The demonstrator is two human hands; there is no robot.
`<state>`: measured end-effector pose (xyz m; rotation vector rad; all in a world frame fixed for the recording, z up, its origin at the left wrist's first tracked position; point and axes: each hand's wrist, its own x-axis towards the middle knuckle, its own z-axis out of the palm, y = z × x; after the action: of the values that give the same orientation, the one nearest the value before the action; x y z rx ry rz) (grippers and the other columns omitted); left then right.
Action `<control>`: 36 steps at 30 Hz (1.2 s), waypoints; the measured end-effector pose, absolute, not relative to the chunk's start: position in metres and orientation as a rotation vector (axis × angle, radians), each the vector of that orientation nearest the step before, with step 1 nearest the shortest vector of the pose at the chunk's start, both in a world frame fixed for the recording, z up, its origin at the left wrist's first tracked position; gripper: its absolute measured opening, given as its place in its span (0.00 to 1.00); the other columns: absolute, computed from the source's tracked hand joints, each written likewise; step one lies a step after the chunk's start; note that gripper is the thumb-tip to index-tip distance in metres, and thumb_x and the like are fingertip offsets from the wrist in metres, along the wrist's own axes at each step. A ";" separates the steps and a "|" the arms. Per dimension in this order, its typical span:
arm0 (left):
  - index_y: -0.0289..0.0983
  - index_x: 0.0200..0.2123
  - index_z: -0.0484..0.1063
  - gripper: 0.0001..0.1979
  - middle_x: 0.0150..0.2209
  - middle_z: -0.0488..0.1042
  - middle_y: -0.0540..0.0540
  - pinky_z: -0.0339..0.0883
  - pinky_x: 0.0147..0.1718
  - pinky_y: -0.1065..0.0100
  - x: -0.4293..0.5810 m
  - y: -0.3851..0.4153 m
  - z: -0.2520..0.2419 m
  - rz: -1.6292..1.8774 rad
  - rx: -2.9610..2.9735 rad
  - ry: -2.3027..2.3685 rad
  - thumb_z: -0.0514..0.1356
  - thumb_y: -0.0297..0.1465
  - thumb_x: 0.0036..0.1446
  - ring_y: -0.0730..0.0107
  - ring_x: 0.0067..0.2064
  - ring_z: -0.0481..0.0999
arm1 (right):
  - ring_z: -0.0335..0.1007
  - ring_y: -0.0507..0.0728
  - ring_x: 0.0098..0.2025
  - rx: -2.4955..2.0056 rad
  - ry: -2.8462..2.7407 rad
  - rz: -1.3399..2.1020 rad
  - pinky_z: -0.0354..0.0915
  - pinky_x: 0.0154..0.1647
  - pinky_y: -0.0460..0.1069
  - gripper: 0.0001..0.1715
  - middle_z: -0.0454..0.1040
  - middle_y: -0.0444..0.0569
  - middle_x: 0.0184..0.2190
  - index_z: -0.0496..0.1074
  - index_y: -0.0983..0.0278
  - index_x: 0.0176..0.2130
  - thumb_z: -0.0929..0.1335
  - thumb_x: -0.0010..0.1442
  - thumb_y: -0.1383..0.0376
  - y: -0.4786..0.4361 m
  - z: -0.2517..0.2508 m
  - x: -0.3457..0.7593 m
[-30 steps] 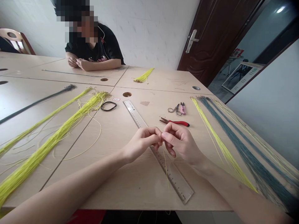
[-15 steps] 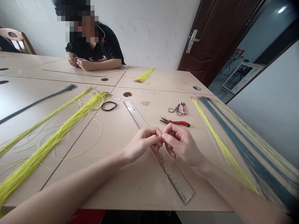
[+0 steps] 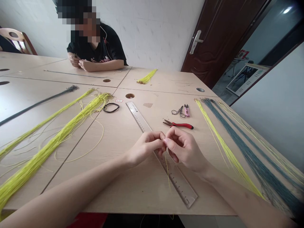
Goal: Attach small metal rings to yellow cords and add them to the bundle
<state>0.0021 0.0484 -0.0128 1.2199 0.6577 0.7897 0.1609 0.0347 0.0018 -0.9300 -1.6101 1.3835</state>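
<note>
Over a clear ruler (image 3: 175,174), my left hand (image 3: 147,147) and my right hand (image 3: 184,147) meet fingertip to fingertip. Both are closed in a pinch on a thin yellow cord (image 3: 167,167), whose end hangs down between them in front of the ruler. The pinched part of the cord is hidden by the fingers. Just beyond my right hand lie red-handled pliers (image 3: 180,124), with small scissors (image 3: 179,111) and pink thread snips (image 3: 186,110) farther back.
Bundles of yellow cords (image 3: 71,126) and a grey cord bundle (image 3: 40,103) lie at left, beside a black loop (image 3: 111,107). More yellow cords (image 3: 220,139) and blue-green cords (image 3: 239,136) lie at right. Across the table (image 3: 114,186) sits a person (image 3: 104,47) in black.
The hanging end of the cord has swung slightly to the left. Both hands keep their pinch, nearly in the same place.
</note>
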 end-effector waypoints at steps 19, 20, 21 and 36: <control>0.32 0.28 0.67 0.08 0.23 0.65 0.52 0.57 0.29 0.71 -0.001 0.050 -0.010 0.879 1.202 0.624 0.59 0.31 0.55 0.78 0.25 0.63 | 0.55 0.46 0.12 -0.966 -1.522 1.387 0.53 0.13 0.41 0.11 0.61 0.36 0.13 0.62 0.63 0.28 0.65 0.61 0.62 0.040 0.004 0.165; 0.33 0.28 0.67 0.08 0.23 0.65 0.51 0.57 0.29 0.71 -0.001 0.050 -0.010 0.885 1.200 0.620 0.59 0.31 0.55 0.78 0.25 0.63 | 0.55 0.46 0.12 -0.965 -1.518 1.388 0.53 0.13 0.41 0.11 0.61 0.36 0.14 0.62 0.63 0.28 0.64 0.61 0.62 0.040 0.004 0.165; 0.33 0.28 0.67 0.08 0.23 0.65 0.51 0.57 0.29 0.71 -0.001 0.050 -0.010 0.890 1.199 0.618 0.59 0.31 0.55 0.78 0.25 0.63 | 0.55 0.46 0.12 -0.962 -1.516 1.389 0.53 0.14 0.41 0.11 0.60 0.36 0.14 0.61 0.63 0.28 0.64 0.61 0.62 0.039 0.004 0.165; 0.33 0.26 0.67 0.12 0.21 0.64 0.52 0.54 0.28 0.70 -0.001 0.049 -0.011 0.932 1.267 0.637 0.61 0.35 0.55 0.78 0.25 0.61 | 0.56 0.45 0.13 -0.884 -1.450 1.428 0.53 0.13 0.40 0.14 0.61 0.36 0.16 0.61 0.64 0.28 0.64 0.63 0.60 0.040 0.004 0.164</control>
<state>-0.0010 0.0490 -0.0113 1.2668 0.6373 0.9321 0.1645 0.0404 0.0038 -0.8839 -1.4499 1.4281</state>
